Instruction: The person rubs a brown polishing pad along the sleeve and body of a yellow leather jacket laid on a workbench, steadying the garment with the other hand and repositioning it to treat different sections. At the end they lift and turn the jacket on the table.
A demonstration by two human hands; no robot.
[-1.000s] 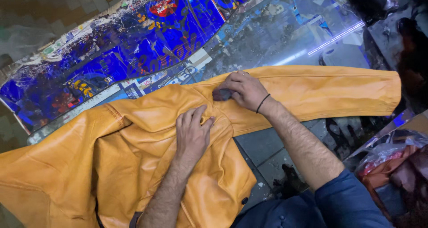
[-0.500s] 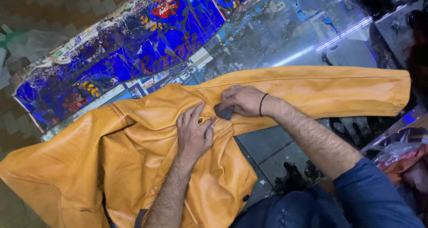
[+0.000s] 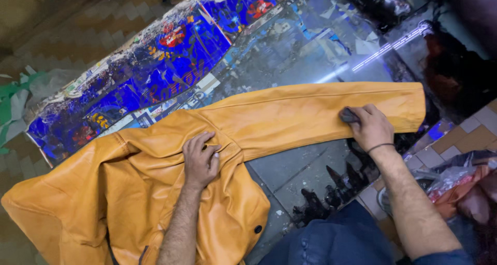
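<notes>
Flat left hand (image 3: pixel 201 160) pinning jacket (image 3: pixel 155 192), right hand (image 3: pixel 368 126) gripping dark pad (image 3: pixel 349 115)

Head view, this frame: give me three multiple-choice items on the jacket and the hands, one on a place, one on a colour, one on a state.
1. Where on the jacket does the right hand rest?
A. on the collar
B. on the outstretched sleeve, near its cuff
C. on the bottom hem

2. What colour is the jacket?
A. mustard yellow
B. black
C. red

3. How does the left hand lie?
A. lifted clear of the jacket
B. clenched round a tool
C. pressed flat on the jacket near the shoulder

Answers:
1 B, the hand sits toward the far end of the sleeve, with a small dark pad under its fingers.
2 A, the whole garment is yellow-orange leather.
3 C, palm and fingers lie spread on the leather, holding nothing.
</notes>
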